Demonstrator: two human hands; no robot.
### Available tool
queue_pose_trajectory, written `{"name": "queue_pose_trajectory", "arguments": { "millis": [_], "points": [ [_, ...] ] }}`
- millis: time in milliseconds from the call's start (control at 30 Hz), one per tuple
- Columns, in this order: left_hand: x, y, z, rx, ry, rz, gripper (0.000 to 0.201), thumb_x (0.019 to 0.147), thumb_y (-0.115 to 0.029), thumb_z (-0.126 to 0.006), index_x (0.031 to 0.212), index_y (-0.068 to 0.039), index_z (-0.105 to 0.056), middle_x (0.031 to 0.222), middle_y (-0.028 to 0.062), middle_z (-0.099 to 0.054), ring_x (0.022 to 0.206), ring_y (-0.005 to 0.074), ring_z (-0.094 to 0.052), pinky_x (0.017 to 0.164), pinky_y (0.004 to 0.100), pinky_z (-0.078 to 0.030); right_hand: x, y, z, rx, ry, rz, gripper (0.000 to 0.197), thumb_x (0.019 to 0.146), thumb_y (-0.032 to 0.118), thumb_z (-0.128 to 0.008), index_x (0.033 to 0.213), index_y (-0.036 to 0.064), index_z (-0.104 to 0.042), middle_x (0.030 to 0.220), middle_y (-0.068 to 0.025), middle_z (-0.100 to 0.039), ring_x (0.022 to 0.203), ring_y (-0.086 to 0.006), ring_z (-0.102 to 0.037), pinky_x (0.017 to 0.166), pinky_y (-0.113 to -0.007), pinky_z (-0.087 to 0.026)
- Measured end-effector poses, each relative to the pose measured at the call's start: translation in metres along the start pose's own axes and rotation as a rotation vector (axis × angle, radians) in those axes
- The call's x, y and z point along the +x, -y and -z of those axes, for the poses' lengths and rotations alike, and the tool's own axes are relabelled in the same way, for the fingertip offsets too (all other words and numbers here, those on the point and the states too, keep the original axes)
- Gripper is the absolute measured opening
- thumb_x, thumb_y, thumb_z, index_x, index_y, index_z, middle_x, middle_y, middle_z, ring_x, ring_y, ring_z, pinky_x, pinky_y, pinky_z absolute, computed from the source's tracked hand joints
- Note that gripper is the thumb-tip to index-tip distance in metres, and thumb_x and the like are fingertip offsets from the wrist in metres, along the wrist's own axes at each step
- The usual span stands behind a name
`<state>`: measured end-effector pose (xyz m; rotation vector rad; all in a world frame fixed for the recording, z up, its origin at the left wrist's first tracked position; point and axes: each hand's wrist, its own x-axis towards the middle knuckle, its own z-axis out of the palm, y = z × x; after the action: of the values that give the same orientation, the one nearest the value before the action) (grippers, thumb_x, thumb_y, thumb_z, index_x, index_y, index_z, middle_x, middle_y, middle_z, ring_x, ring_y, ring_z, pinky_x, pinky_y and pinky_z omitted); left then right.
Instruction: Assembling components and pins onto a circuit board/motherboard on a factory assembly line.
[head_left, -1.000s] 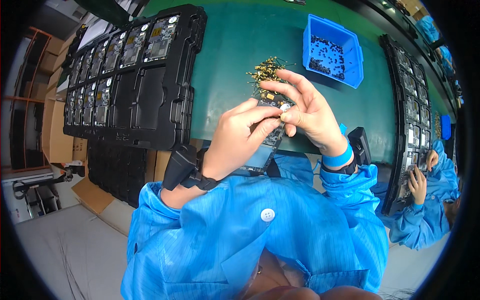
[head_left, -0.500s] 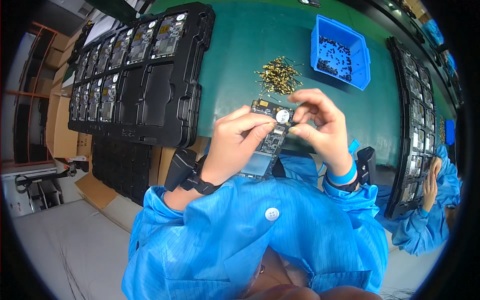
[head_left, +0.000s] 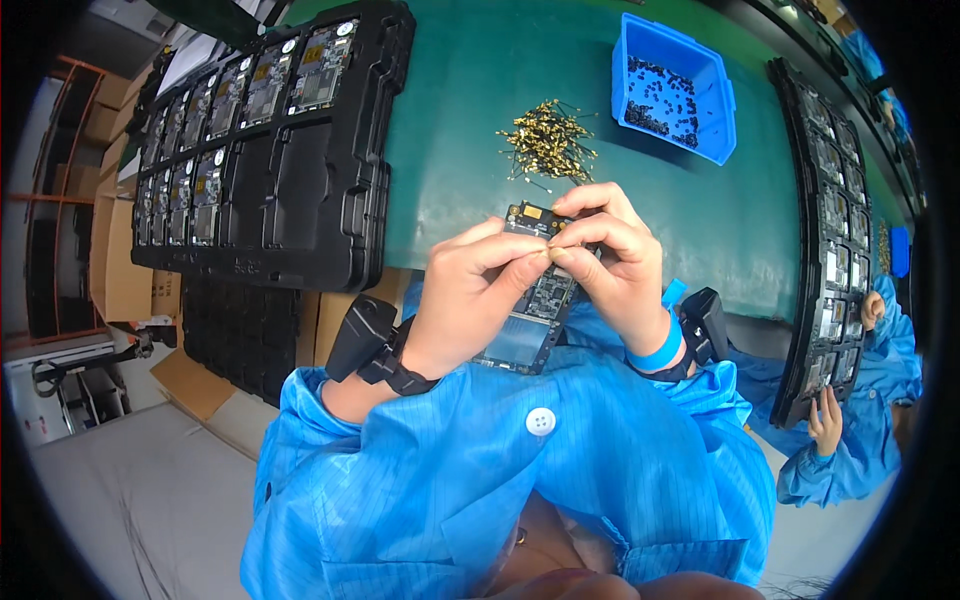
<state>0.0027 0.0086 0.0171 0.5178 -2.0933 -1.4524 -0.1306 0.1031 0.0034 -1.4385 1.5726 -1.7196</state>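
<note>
A dark circuit board (head_left: 548, 298) with a silvery panel at its near end lies beneath my two hands at the table's near edge. My left hand (head_left: 470, 290) comes over its left side, thumb and forefinger pinched above the upper half. From the right, my right hand (head_left: 618, 262) meets it there, thumb and forefinger closed tip to tip with the left ones. Whatever is between the fingertips is too small and covered to make out. Just beyond the board lies a pile of small gold-tipped parts with thin dark leads (head_left: 548, 140).
A blue bin (head_left: 728, 110) holding small black pieces stands at the far right on the green table (head_left: 455, 90). A black tray (head_left: 365, 170) with circuit boards and some bare pockets sits at left. Another loaded tray (head_left: 790, 130) is at right, beside a co-worker's hands (head_left: 828, 420).
My right hand has moved left, its fingertips closing against the left hand's pinch and covering the board's round white sticker. The co-worker's hands have moved apart along the right tray.
</note>
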Motion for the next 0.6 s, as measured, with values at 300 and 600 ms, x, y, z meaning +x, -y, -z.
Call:
{"name": "queue_pose_trajectory", "arguments": {
  "millis": [300, 600],
  "points": [
    [-0.008, 0.002, -0.007, -0.316, -0.072, 0.058, 0.033, 0.075, 0.001, -0.061, 0.098, 0.000, -0.037, 0.091, 0.0076, -0.054, 0.080, 0.0095, -0.053, 0.070, 0.0231, -0.043, -0.002, 0.007, 0.006, 0.223, 0.008, -0.091, 0.002, 0.079, 0.001, -0.056, 0.081, 0.0001, -0.056, 0.098, -0.0088, -0.049, 0.087, -0.0141, -0.049, 0.074, -0.025, -0.041],
    [-0.003, -0.018, 0.000, -0.165, -0.009, 0.210, 0.043, 0.070, 0.000, -0.062, 0.109, 0.000, -0.042, 0.089, 0.0084, -0.057, 0.082, 0.0108, -0.055, 0.071, 0.0242, -0.044, -0.005, 0.015, 0.007, 0.248, 0.035, -0.114, 0.005, 0.078, -0.004, -0.054, 0.082, -0.0013, -0.053, 0.099, -0.0095, -0.048, 0.089, -0.0137, -0.051, 0.074, -0.024, -0.046]
  ]
}}
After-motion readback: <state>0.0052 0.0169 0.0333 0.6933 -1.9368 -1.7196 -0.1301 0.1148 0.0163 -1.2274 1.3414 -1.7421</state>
